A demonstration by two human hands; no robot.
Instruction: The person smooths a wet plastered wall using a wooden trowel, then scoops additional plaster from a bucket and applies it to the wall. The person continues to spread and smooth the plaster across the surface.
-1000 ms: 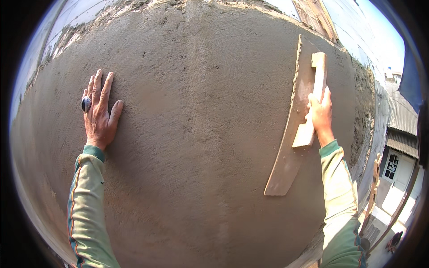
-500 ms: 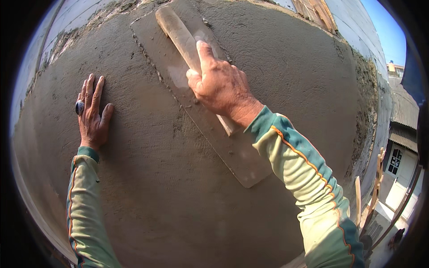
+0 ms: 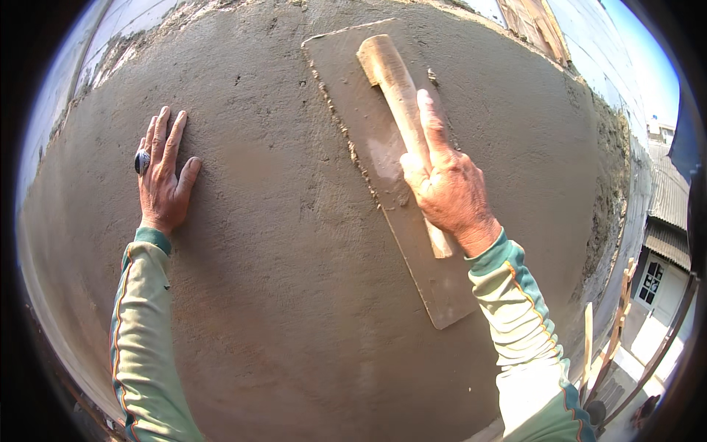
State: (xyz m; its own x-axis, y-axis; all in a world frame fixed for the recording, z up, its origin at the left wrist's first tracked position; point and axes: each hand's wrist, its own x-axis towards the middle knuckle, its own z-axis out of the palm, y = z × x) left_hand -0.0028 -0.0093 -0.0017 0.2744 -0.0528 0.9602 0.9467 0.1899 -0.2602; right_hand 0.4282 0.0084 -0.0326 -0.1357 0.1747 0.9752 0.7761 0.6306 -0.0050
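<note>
Grey wet plaster covers the wall [image 3: 272, 295] in front of me. My right hand [image 3: 451, 188] grips the wooden handle of a long rectangular plastering float [image 3: 368, 118], thumb stretched up along the handle. The float's face lies against the plaster, its long side tilted with the top toward the left. Crumbs of mortar cling along its left edge, and its lower right part is hidden behind my wrist and sleeve. To the left, my left hand [image 3: 166, 177] rests flat on the plaster, fingers stretched upward and thumb apart. A ring with a dark stone sits on one finger.
Rough, uneven mortar edges [image 3: 607, 177] border the plaster on the right and along the top, with bare grey wall beyond. Upright wooden sticks [image 3: 588, 346] stand at the lower right. Farther off is a building with a corrugated roof [image 3: 669, 184] and a white door [image 3: 660, 302].
My right hand has carried the float to the right and slightly down across the plaster, turning it more upright. My left hand stays flat, a little right and higher in the picture.
</note>
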